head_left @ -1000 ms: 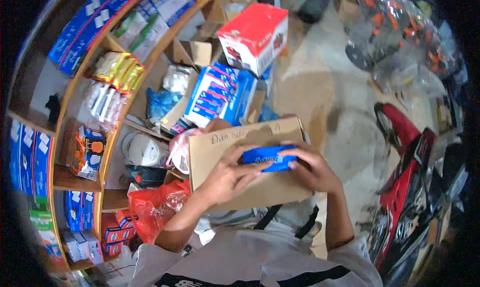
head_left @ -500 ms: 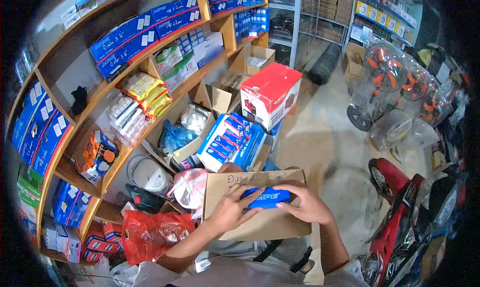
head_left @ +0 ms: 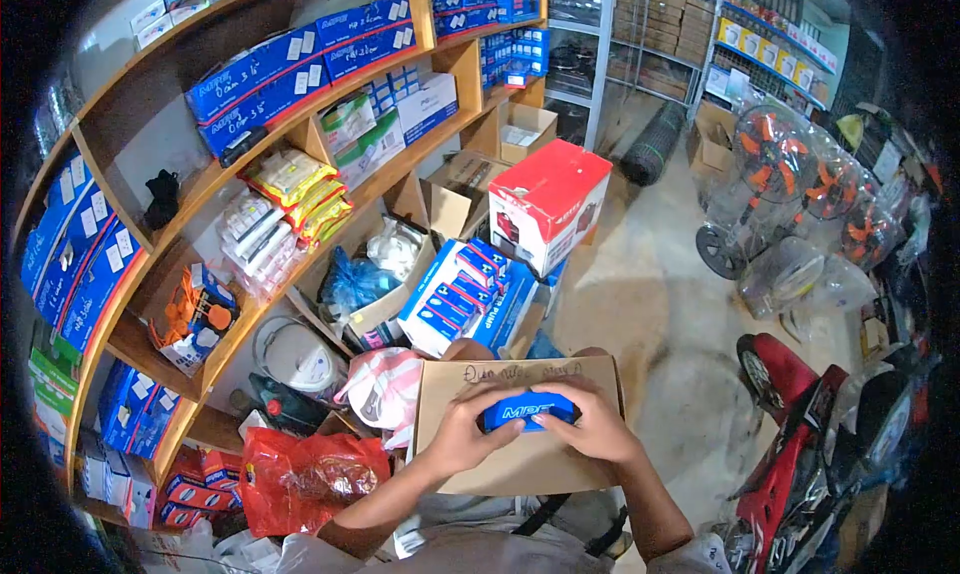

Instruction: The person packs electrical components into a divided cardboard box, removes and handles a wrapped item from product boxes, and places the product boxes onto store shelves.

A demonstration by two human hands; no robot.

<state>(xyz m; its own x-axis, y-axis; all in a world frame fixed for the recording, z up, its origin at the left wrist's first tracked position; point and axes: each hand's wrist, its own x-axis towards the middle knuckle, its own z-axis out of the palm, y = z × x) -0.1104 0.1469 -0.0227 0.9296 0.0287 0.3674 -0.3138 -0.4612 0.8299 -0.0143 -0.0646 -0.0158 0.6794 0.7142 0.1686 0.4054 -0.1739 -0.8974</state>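
A small blue box [head_left: 528, 411] with white MPE lettering is between my two hands, over the top of a brown cardboard box [head_left: 530, 470]. My left hand [head_left: 463, 432] grips its left end, with the thumb on the near face. On the other end, my right hand [head_left: 597, 426] is closed the same way, its thumb near the lettering. Both sets of fingers curl round the far side, where they are partly hidden. Handwriting runs along the cardboard box's far edge.
Past the cardboard box are several small blue boxes on a white-and-blue carton [head_left: 440, 309], and a red-and-white carton [head_left: 550, 199]. A red plastic bag [head_left: 300, 479] lies at left, beside wooden shelves [head_left: 265, 304]. Red motorbike parts [head_left: 790, 444] and wrapped fans [head_left: 775, 164] stand at right.
Both hands have closed further round the blue box, with the thumbs now together on its near face. The box has tilted, and the view has shifted slightly.
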